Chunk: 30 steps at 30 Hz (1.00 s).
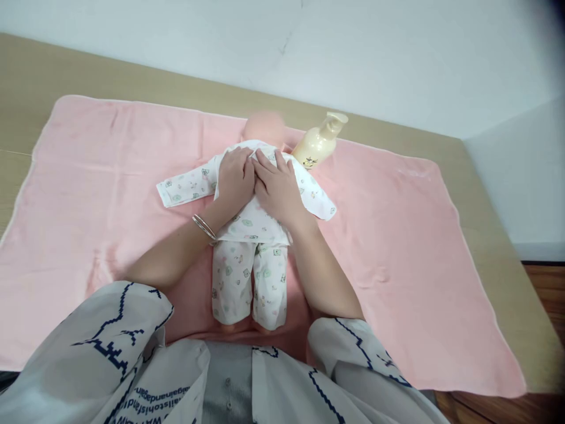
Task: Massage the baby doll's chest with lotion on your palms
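A baby doll (248,235) in a white printed top and trousers lies on its back on a pink towel (397,235), head away from me. My left hand (235,178) rests on the doll's chest, its fingertips curled at the collar of the top. My right hand (277,187) lies beside it, touching it, fingers pressed on the same collar edge. Both hands pinch or press the fabric near the neck. A thin bracelet sits on my left wrist. The doll's head is blurred.
A cream pump bottle (318,142) lies on the towel just right of the doll's head. The towel covers a wooden table (489,194) set against a pale wall. Wooden floor shows at the far right.
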Motion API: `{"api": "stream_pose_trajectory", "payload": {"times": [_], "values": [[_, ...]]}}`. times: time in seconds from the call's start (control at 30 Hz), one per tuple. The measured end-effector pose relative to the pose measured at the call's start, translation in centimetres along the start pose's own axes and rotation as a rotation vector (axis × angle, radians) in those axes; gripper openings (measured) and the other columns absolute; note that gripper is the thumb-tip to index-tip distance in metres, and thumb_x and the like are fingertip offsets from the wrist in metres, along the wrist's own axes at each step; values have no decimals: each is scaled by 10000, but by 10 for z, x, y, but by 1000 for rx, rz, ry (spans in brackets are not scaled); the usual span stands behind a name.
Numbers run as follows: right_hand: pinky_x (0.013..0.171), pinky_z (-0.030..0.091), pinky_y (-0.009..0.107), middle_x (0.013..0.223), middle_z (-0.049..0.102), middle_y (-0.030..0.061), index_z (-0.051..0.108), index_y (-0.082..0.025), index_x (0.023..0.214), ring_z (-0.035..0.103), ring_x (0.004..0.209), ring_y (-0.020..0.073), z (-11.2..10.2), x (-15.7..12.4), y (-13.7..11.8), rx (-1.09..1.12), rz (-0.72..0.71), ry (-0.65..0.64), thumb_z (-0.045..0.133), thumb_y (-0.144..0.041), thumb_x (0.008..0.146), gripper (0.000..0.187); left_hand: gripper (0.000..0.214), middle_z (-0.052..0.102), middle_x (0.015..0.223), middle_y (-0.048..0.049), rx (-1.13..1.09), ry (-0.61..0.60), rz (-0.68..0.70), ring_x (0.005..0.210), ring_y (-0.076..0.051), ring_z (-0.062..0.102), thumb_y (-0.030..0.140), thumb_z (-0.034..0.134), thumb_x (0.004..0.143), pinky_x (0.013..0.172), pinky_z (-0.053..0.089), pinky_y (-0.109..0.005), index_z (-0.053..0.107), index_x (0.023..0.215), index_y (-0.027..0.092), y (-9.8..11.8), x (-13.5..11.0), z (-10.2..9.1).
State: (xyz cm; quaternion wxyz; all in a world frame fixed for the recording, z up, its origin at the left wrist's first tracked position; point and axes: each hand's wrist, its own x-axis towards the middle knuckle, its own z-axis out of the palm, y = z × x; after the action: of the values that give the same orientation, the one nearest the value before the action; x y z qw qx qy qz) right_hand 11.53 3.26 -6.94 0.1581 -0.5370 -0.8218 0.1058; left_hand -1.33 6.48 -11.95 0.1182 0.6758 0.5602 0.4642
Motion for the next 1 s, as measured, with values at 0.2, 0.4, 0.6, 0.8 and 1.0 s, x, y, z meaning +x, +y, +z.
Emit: {"api": "stream_pose_trajectory", "payload": {"times": [0.2,0.4,0.6,0.8,1.0], "values": [[1204,291,494,1509,480,122,504,-141,1406,414,1428,259,10,7,17,43,123,209,354,-349,986,493,426,608,1331,-148,61,-51,61,1331,-268,492,392,338,986,1186,334,-490,600,1204,136,0,-5,-5],[1145,364,525,1448,522,217,519,-44,1367,467,1378,332,13,2,5,-92,236,256,389,-340,954,523,306,644,1196,-124,112,27,37,1185,-265,556,314,465,936,1094,432,-462,665,1116,167,4,-12,-9],[1202,259,525,1504,454,206,442,-54,1419,386,1430,317,7,11,25,-81,82,130,378,-378,958,567,388,595,1352,-134,105,-56,52,1320,-278,491,341,462,949,1180,352,-485,605,1253,147,-1,-12,-8],[1207,219,562,1585,329,194,345,-89,1489,263,1496,315,4,10,33,-79,45,61,325,-420,985,603,458,530,1456,-115,102,-122,138,1424,-287,401,403,410,979,1220,277,-519,526,1356,169,-9,-10,-8],[1199,278,525,1529,423,202,400,-56,1461,353,1455,314,-6,-6,13,-137,29,29,304,-366,1007,558,295,699,1215,-67,90,4,215,1213,-231,595,346,454,964,1123,429,-463,674,1096,201,-4,-15,-10]]}}
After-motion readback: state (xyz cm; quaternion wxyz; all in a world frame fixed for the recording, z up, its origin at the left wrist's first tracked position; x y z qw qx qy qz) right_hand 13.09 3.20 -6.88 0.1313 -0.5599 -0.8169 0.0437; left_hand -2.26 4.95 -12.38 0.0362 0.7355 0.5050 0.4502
